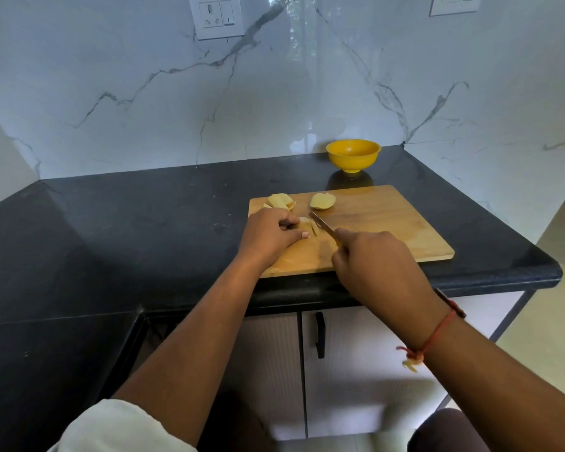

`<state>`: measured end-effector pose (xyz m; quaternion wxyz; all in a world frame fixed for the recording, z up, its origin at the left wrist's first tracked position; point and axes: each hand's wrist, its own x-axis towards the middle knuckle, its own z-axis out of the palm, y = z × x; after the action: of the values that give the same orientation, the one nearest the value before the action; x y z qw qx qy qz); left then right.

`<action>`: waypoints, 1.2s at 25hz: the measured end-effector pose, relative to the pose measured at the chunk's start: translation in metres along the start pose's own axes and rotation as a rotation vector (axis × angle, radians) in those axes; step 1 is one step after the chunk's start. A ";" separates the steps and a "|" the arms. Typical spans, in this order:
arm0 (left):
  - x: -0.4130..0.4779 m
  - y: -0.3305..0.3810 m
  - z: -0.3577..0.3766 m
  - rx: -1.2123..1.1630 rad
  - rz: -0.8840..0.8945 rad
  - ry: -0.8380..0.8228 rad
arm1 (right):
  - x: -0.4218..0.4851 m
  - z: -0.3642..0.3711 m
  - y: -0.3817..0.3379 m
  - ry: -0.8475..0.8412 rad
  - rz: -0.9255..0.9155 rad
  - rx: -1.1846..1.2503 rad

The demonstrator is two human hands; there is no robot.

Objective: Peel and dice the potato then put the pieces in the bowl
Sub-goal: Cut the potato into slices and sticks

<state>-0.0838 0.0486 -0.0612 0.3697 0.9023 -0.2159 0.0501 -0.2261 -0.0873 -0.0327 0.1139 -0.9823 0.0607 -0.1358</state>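
Head view. Shows left hand curled round a pale peeled potato piece, holding it on a rectangular wooden cutting board. Shows right hand gripping a small steel-bladed knife, blade against the cut slices. Places two more potato chunks at the board's far edge and a round yellow bowl just beyond on a black stone counter.

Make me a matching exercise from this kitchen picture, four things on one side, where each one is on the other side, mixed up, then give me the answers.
Things
1. bowl
2. knife
3. potato half
4. potato piece

Places
A. gripped in the right hand
B. held down by the left hand
C. on the counter behind the cutting board
D. lying free at the far side of the cutting board

Pairs: 1-C, 2-A, 3-D, 4-B
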 end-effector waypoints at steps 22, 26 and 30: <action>-0.001 -0.001 -0.003 -0.019 0.048 0.002 | 0.075 0.024 -0.022 -0.081 0.045 -0.054; -0.001 -0.001 -0.003 -0.026 0.059 0.010 | 0.072 0.024 -0.027 -0.101 0.101 0.000; 0.000 0.000 -0.001 -0.023 0.052 0.033 | 0.064 0.024 -0.033 -0.133 0.130 -0.040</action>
<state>-0.0841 0.0494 -0.0610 0.3823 0.8911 -0.2338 0.0720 -0.1557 -0.0605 -0.0309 0.1067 -0.9852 0.1192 -0.0613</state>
